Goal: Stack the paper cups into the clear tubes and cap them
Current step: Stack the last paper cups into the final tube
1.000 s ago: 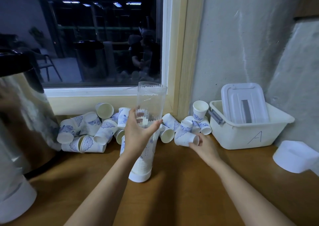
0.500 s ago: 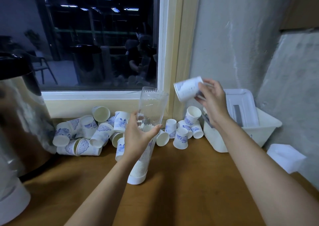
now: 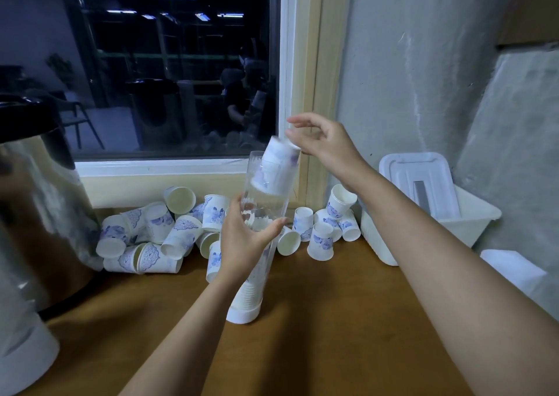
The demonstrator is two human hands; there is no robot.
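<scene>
- Currently, left hand (image 3: 245, 241) grips clear tube (image 3: 262, 206) mid-height, tilted toward 1 o'clock, presenting its mouth.
- Right hand (image 3: 326, 144), fingers spread and holding nothing, hovers at 1 o'clock of paper cup (image 3: 276, 166) partway inside.

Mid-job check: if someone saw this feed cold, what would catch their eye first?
First, the tilted clear tube at centre, gripped by the left hand, with a blurred paper cup entering its mouth just under the right hand, whose fingers are relaxed. Next, the heap of loose cups on the wooden counter below the dark window, left of the tube.
</scene>
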